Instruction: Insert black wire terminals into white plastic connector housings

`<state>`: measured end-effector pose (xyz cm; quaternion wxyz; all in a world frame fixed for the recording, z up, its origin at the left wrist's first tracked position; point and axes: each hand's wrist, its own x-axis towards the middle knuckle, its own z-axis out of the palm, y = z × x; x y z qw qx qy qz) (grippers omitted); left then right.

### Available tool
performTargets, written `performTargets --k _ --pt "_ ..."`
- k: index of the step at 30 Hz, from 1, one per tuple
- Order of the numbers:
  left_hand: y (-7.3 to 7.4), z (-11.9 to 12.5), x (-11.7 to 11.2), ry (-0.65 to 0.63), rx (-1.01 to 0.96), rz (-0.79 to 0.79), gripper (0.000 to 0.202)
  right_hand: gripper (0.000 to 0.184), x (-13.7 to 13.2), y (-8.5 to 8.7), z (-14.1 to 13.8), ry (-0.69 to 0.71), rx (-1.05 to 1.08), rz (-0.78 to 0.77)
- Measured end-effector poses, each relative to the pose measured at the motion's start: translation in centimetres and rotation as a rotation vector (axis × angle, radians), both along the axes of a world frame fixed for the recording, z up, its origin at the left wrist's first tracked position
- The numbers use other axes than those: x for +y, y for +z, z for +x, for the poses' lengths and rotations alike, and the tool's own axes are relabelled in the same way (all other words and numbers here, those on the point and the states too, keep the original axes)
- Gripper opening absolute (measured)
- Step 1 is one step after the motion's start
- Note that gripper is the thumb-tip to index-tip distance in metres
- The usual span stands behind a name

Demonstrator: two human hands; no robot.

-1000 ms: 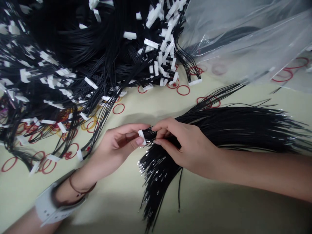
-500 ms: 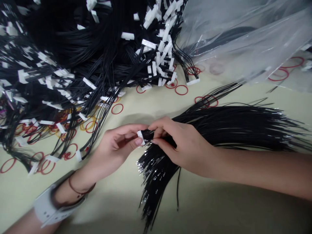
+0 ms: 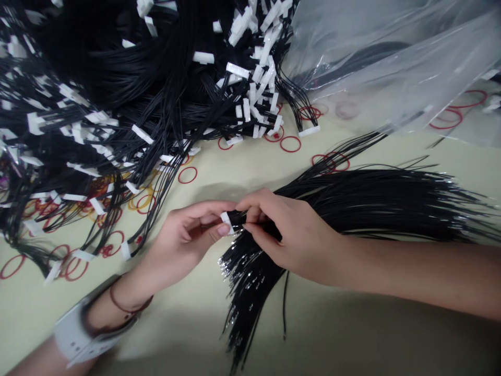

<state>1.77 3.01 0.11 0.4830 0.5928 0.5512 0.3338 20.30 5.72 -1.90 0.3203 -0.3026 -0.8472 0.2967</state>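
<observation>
My left hand pinches a small white connector between thumb and forefinger. My right hand is closed in a pinch on thin black wires that run into that connector. Both hands hover just above a loose fan of black wires with bare tinned ends, which spreads from under my right hand out to the right. A white band sits on my left wrist.
A big heap of black wire harnesses with white connectors fills the upper left. Red rubber bands lie scattered on the pale green table. A crumpled clear plastic bag lies at the upper right.
Both hands have stayed almost in place. The fingers shifted slightly at the connector, with the right hand's pinch a touch closer to it.
</observation>
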Motion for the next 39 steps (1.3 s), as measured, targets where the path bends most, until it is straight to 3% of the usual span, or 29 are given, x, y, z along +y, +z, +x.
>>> performTargets --k 14,27,31,34,39 --pt "0.1 0.1 0.1 0.002 -0.059 -0.082 0.027 0.028 0.7 0.5 0.0 0.091 0.07 -0.267" --pt "0.0 0.5 -0.3 0.005 -0.041 0.007 0.022 0.016 0.0 -0.1 -0.4 0.053 0.138 -0.074" --pt "0.2 0.8 -0.1 0.008 -0.06 -0.018 0.021 0.011 0.1 0.3 -0.1 0.036 0.029 -0.046" --pt "0.4 0.9 0.1 0.035 -0.086 -0.02 0.02 0.012 0.2 0.8 0.1 0.02 -0.171 0.074" --pt "0.6 0.0 0.3 0.071 -0.083 -0.052 0.023 0.022 0.0 1.8 0.7 0.034 -0.258 0.598"
